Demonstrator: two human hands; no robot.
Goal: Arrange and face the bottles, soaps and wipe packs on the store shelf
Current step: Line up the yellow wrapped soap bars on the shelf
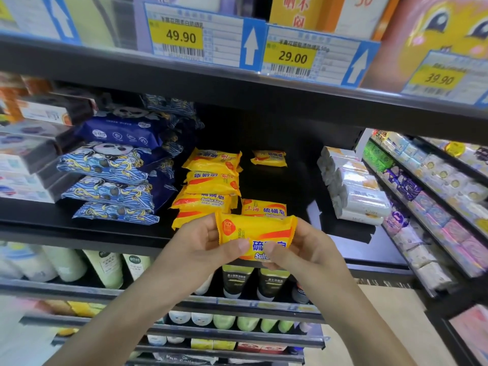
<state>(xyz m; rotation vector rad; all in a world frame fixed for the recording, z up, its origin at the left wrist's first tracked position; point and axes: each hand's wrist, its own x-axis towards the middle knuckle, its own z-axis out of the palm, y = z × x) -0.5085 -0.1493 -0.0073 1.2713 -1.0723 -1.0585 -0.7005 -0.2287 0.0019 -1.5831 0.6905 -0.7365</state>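
The head view shows both hands holding one yellow soap pack (254,235) in front of the black shelf (277,178). The left hand (208,243) pinches its left end and the right hand (301,249) pinches its right end, thumbs on the front. The pack is a flat shiny plastic wrapper with crimped ends. Just behind it stands a stack of yellow soaps (211,186), with one soap (264,207) beside it and another (268,157) far back. Blue wipe packs (111,180) are piled on the left. White wrapped bars (353,191) sit on the right. Yellow price tags (182,37) hang above. Bottles (105,268) fill the shelf below.
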